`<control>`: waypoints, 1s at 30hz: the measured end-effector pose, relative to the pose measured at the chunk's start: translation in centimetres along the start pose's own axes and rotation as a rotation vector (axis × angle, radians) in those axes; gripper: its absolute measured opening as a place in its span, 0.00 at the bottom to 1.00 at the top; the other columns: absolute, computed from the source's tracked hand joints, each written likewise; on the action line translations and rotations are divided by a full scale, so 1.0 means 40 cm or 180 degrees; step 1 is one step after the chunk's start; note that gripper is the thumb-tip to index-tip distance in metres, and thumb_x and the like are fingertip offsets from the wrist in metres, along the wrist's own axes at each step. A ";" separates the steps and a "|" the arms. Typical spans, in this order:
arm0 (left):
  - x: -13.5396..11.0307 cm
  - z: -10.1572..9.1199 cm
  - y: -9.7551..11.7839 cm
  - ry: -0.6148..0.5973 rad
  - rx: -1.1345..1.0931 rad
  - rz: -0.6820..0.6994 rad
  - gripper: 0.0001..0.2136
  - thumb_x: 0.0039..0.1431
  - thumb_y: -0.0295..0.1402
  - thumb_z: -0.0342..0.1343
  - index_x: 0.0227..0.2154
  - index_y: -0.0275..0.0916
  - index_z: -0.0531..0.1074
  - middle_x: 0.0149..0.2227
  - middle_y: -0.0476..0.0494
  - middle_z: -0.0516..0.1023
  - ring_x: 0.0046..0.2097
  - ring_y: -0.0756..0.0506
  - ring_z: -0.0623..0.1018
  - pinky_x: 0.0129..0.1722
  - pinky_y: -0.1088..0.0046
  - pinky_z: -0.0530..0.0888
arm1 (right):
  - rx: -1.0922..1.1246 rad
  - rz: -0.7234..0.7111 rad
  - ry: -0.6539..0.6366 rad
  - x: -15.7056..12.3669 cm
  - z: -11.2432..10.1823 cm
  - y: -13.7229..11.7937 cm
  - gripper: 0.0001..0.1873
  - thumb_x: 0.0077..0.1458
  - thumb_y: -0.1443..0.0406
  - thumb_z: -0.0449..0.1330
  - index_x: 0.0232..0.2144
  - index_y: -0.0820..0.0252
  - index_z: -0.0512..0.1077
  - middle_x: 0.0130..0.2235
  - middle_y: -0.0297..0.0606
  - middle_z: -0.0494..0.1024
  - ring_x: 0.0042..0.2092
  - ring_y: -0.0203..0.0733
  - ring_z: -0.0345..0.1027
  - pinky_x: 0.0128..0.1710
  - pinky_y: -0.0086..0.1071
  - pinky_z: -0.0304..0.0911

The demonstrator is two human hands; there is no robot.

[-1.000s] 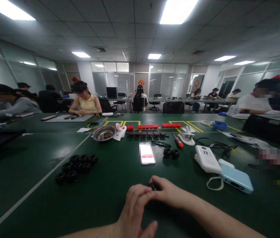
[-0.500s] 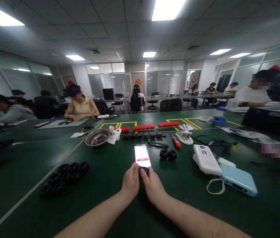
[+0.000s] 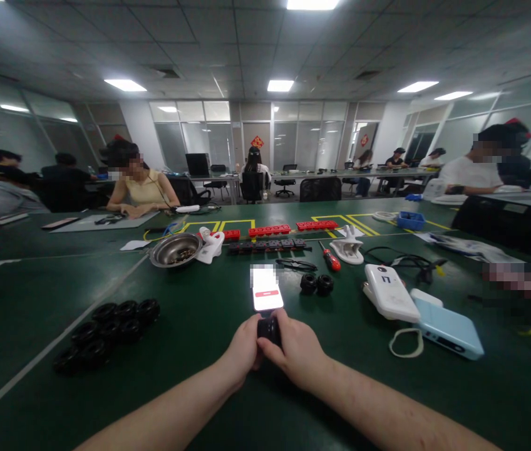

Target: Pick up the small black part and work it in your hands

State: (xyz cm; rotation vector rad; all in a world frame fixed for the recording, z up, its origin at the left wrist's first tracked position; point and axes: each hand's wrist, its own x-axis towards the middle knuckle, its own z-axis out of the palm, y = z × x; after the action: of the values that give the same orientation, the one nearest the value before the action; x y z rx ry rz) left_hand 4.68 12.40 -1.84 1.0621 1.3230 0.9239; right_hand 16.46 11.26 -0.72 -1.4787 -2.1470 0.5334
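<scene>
Between my two hands is a small black tyre [image 3: 269,330], close in front of me over the table. My left hand [image 3: 245,344] closes on its left side, and my right hand [image 3: 297,344] grips it from the right, with the thumb in front. Just beyond them lies a phone [image 3: 267,294] with a lit white screen and a red bar. Two black tyres [image 3: 317,284] sit to the right of the phone. To the left, several more tyres [image 3: 109,328] are grouped together.
Farther back are a metal bowl [image 3: 176,250] with small parts, a black strip [image 3: 268,246], red strips [image 3: 269,230], a red screwdriver [image 3: 330,257] and a white stand [image 3: 347,249]. At right lie a white power bank [image 3: 391,292] and a light-blue device [image 3: 451,326]. People sit at surrounding tables.
My hands have drawn slightly back from the phone, and more of the black tyre between them shows. The view has tilted down slightly and shifted.
</scene>
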 end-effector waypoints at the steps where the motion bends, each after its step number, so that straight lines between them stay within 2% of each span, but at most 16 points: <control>1: -0.007 -0.002 -0.002 -0.0062 0.0046 0.0116 0.14 0.56 0.40 0.37 0.25 0.37 0.62 0.16 0.54 0.61 0.17 0.51 0.63 0.16 0.77 0.59 | 0.0200 -0.0031 -0.0003 -0.004 -0.002 0.003 0.15 0.51 0.57 0.52 0.37 0.61 0.61 0.33 0.40 0.71 0.33 0.42 0.65 0.31 0.31 0.56; 3: -0.019 -0.008 -0.007 -0.0150 0.0327 0.0840 0.13 0.57 0.40 0.37 0.28 0.37 0.63 0.23 0.50 0.66 0.25 0.49 0.68 0.23 0.75 0.64 | 0.0795 0.0014 0.0070 -0.008 0.002 0.012 0.13 0.53 0.56 0.49 0.36 0.59 0.61 0.31 0.36 0.70 0.31 0.39 0.63 0.30 0.29 0.56; 5: -0.026 -0.016 -0.010 -0.0190 0.0843 0.1638 0.12 0.58 0.38 0.38 0.31 0.38 0.63 0.28 0.47 0.69 0.30 0.47 0.70 0.29 0.73 0.65 | 0.1426 0.0132 0.0189 -0.007 0.015 0.021 0.13 0.55 0.56 0.46 0.32 0.59 0.61 0.28 0.33 0.67 0.30 0.37 0.61 0.28 0.28 0.56; 7: -0.030 -0.023 -0.011 -0.0178 0.1309 0.1930 0.11 0.59 0.37 0.38 0.33 0.38 0.62 0.29 0.46 0.69 0.30 0.47 0.70 0.30 0.72 0.65 | 0.1752 0.0208 0.0342 -0.005 0.030 0.028 0.13 0.55 0.56 0.45 0.28 0.59 0.60 0.26 0.32 0.65 0.28 0.36 0.59 0.27 0.27 0.56; 10: -0.029 -0.027 -0.009 -0.0096 0.1467 0.1987 0.11 0.60 0.36 0.37 0.31 0.39 0.62 0.27 0.47 0.69 0.29 0.47 0.70 0.28 0.72 0.64 | 0.1552 0.0113 0.0465 -0.008 0.041 0.031 0.10 0.54 0.59 0.47 0.29 0.59 0.59 0.25 0.32 0.65 0.27 0.35 0.58 0.26 0.28 0.55; 13: -0.020 -0.021 -0.011 -0.0111 0.1189 0.1830 0.12 0.59 0.37 0.37 0.27 0.39 0.62 0.25 0.49 0.67 0.28 0.47 0.69 0.28 0.73 0.63 | 0.0900 -0.0046 0.0395 -0.009 0.034 0.033 0.10 0.51 0.59 0.49 0.32 0.60 0.59 0.27 0.35 0.68 0.27 0.38 0.61 0.26 0.29 0.56; 17: -0.003 -0.002 -0.019 0.0009 0.0310 0.1023 0.14 0.56 0.40 0.39 0.20 0.39 0.59 0.20 0.52 0.62 0.23 0.50 0.66 0.23 0.76 0.63 | -0.0018 -0.0368 0.0268 -0.004 0.018 0.034 0.14 0.47 0.59 0.53 0.35 0.63 0.62 0.32 0.42 0.71 0.33 0.44 0.64 0.32 0.34 0.59; 21: 0.004 0.013 -0.026 -0.0132 -0.0302 0.0183 0.15 0.53 0.45 0.41 0.27 0.38 0.61 0.17 0.55 0.60 0.17 0.54 0.61 0.16 0.79 0.57 | -0.0145 -0.0747 0.0376 0.002 -0.002 0.044 0.22 0.48 0.58 0.53 0.45 0.62 0.59 0.39 0.43 0.70 0.39 0.45 0.63 0.38 0.36 0.59; 23: 0.007 0.013 -0.033 -0.0318 -0.0381 0.0125 0.17 0.53 0.48 0.40 0.33 0.38 0.61 0.15 0.58 0.57 0.15 0.55 0.58 0.14 0.81 0.53 | -0.0030 -0.0795 0.0819 0.013 -0.019 0.068 0.23 0.50 0.58 0.51 0.47 0.62 0.57 0.41 0.45 0.67 0.41 0.46 0.62 0.41 0.37 0.58; 25: 0.010 0.010 -0.041 -0.0479 -0.0347 0.0229 0.19 0.52 0.49 0.39 0.36 0.38 0.60 0.14 0.59 0.56 0.14 0.55 0.55 0.14 0.82 0.52 | 0.0049 -0.0582 0.1546 0.034 -0.041 0.111 0.21 0.52 0.58 0.47 0.46 0.64 0.57 0.43 0.47 0.65 0.43 0.46 0.59 0.44 0.38 0.56; 27: 0.011 0.007 -0.046 -0.0605 -0.0273 0.0321 0.20 0.53 0.49 0.37 0.37 0.38 0.60 0.15 0.58 0.57 0.15 0.55 0.56 0.14 0.82 0.53 | -0.0010 -0.0016 0.2168 0.063 -0.062 0.169 0.21 0.53 0.58 0.46 0.47 0.65 0.57 0.45 0.48 0.63 0.46 0.48 0.57 0.47 0.40 0.53; 28: 0.010 0.005 -0.047 -0.0652 -0.0230 0.0350 0.20 0.54 0.48 0.37 0.37 0.37 0.61 0.15 0.58 0.57 0.15 0.55 0.56 0.14 0.82 0.54 | -0.0053 0.0375 0.2338 0.077 -0.070 0.201 0.22 0.53 0.59 0.45 0.48 0.66 0.57 0.47 0.49 0.62 0.48 0.48 0.56 0.48 0.41 0.51; 30: 0.005 0.005 -0.045 -0.0677 -0.0166 0.0397 0.19 0.54 0.48 0.37 0.36 0.37 0.61 0.16 0.57 0.56 0.16 0.55 0.57 0.15 0.81 0.54 | -0.0069 0.1016 0.2359 0.103 -0.078 0.260 0.24 0.53 0.60 0.43 0.49 0.68 0.55 0.49 0.51 0.61 0.51 0.49 0.52 0.50 0.41 0.49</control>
State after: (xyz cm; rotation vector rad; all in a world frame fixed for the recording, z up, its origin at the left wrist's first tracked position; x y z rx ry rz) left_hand 4.78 12.05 -3.64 1.1783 1.0618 0.9055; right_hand 24.86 18.84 -3.38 -1.6961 -1.3582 0.0323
